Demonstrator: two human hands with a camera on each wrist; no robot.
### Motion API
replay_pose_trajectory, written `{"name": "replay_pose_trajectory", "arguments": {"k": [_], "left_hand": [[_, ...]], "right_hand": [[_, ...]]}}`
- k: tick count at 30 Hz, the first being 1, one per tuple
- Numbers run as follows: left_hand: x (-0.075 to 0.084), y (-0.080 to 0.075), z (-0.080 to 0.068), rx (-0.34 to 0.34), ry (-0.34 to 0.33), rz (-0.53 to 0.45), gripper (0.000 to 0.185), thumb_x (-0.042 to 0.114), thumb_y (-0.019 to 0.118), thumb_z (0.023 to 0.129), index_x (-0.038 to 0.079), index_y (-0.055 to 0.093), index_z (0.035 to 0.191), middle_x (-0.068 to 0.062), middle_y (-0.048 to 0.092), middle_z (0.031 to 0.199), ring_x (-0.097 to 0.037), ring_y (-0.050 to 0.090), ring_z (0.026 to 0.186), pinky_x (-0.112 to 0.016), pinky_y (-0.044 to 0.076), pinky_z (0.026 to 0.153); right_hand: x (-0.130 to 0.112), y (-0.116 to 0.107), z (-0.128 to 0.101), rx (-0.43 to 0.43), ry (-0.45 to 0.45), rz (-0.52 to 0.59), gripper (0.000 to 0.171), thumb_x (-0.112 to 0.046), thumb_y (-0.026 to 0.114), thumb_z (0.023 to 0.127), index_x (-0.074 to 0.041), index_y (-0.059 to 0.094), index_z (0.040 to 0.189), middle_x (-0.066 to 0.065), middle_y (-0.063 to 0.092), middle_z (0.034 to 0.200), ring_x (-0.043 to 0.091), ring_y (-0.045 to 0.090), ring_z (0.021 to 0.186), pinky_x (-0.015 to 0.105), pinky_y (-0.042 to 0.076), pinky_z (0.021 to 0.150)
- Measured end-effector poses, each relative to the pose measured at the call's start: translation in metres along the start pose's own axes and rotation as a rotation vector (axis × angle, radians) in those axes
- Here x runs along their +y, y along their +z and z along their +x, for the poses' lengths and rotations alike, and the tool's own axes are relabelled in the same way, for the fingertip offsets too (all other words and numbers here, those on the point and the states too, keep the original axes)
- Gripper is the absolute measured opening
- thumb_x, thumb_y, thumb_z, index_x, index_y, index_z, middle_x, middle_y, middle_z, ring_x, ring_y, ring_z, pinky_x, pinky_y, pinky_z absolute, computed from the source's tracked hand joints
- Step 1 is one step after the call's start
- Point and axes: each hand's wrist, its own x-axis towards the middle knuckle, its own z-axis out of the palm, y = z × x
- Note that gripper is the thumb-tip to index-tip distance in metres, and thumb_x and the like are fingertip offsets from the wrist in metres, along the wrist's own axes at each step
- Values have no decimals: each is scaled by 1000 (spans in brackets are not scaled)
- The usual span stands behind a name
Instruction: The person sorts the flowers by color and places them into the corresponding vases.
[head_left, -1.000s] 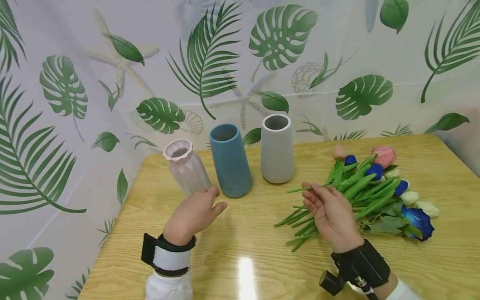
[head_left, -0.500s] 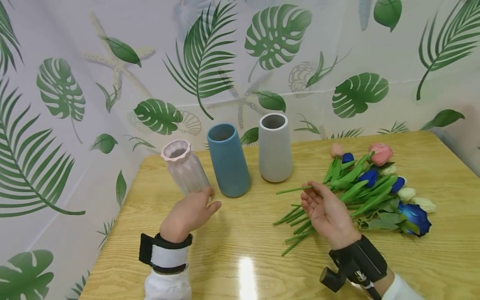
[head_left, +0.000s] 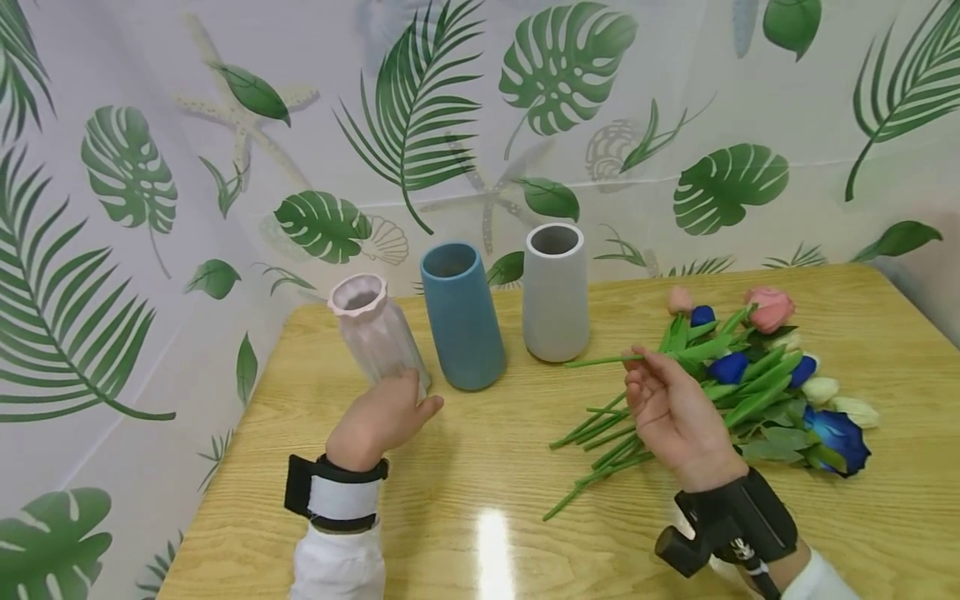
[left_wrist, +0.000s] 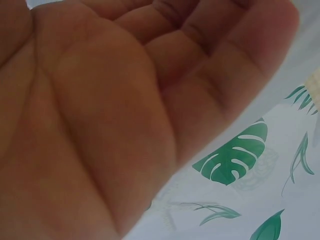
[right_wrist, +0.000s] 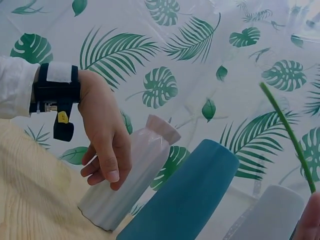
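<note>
My right hand point(head_left: 678, 425) pinches a thin green flower stem point(head_left: 596, 362) between thumb and fingertips, above the left side of a flower bunch point(head_left: 757, 392). In the right wrist view the stem point(right_wrist: 287, 127) slants up from the fingertips. Which flower head it bears I cannot tell. My left hand point(head_left: 378, 421) hangs with loosely bent fingers in front of a pale pink vase point(head_left: 378, 333) with a wavy rim. The right wrist view has this hand point(right_wrist: 107, 132) overlapping the vase's side. In the left wrist view the palm point(left_wrist: 100, 115) fills much of the picture.
A blue vase point(head_left: 465, 325) and a white vase point(head_left: 557, 304) stand upright right of the pink one. Blue, pink and white flowers lie on the wooden table point(head_left: 450, 500), several stems pointing left. A leaf-patterned cloth point(head_left: 450, 108) hangs behind and at the left.
The pinched stem has risen slightly with my right hand. One blue flower head in the bunch has shifted left and down, and a lower stem reaches farther left. My left hand stays by the pink vase.
</note>
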Motion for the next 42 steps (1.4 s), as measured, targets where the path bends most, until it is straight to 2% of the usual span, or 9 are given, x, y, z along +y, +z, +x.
{"name": "replay_pose_trajectory", "arguments": {"k": [4, 9, 17, 22, 24, 28, 33, 38, 42], "left_hand": [[0, 0, 2, -17, -7, -11, 41, 30, 55, 103, -8, 56, 119, -12, 61, 87, -26, 63, 80, -42, 52, 76], [-1, 2, 3, -23, -4, -18, 39, 29, 55, 102, -6, 56, 119, -12, 61, 89, -26, 62, 82, -43, 51, 77], [2, 7, 5, -31, 1, -21, 45, 30, 56, 102, -4, 55, 131, -18, 67, 111, -28, 66, 95, -43, 52, 84], [11, 13, 9, -26, 41, 30, 44, 30, 58, 101, -4, 57, 129, -17, 68, 108, -28, 67, 93, -43, 53, 82], [18, 17, 13, -42, 66, 48, 44, 32, 57, 101, -3, 56, 128, -16, 68, 106, -27, 67, 91, -42, 53, 79], [38, 29, 31, -71, 139, -24, 53, 34, 54, 103, -3, 45, 140, -21, 61, 125, -29, 64, 108, -41, 52, 86], [65, 46, 61, 37, 244, -191, 69, 32, 54, 103, -6, 23, 152, -29, 39, 147, -36, 49, 131, -43, 47, 101], [87, 56, 82, 201, 213, -401, 88, 29, 61, 100, -4, 1, 156, -33, 20, 155, -41, 36, 140, -47, 42, 106], [95, 58, 98, 286, 195, -502, 98, 27, 66, 97, -2, -7, 156, -34, 14, 156, -43, 27, 144, -48, 37, 111]], "right_hand": [[0, 5, -3, -134, 7, -60, 17, -14, 45, 107, -8, 59, 116, 7, 63, 102, 15, 64, 74, 20, 53, 68], [4, 14, -5, -206, -73, -346, 15, -14, 41, 108, -11, 45, 122, 3, 68, 101, 11, 63, 74, 19, 51, 66], [7, 14, -7, -144, -214, -561, 15, -12, 48, 106, -7, 47, 120, 3, 69, 107, 9, 68, 77, 19, 54, 69], [7, 2, -1, -94, -404, -685, 25, -14, 60, 101, -4, 55, 123, 4, 68, 117, 10, 70, 84, 22, 56, 74], [7, -10, 5, -124, -514, -716, 31, -11, 59, 101, 1, 54, 129, 10, 66, 122, 14, 70, 87, 26, 57, 77], [9, -14, 9, -128, -754, -779, 40, -9, 59, 101, 12, 50, 133, 16, 66, 123, 18, 71, 84, 30, 57, 74], [16, 3, 6, -125, -989, -748, 33, 0, 60, 97, 21, 55, 122, 17, 71, 110, 18, 73, 72, 28, 58, 65], [19, 8, 10, -210, -1162, -774, 25, 15, 53, 94, 22, 59, 117, 20, 72, 109, 19, 73, 73, 27, 58, 65], [22, 12, 10, -247, -1247, -926, 26, 12, 53, 96, 19, 61, 119, 14, 71, 117, 13, 73, 83, 23, 57, 74]]}}
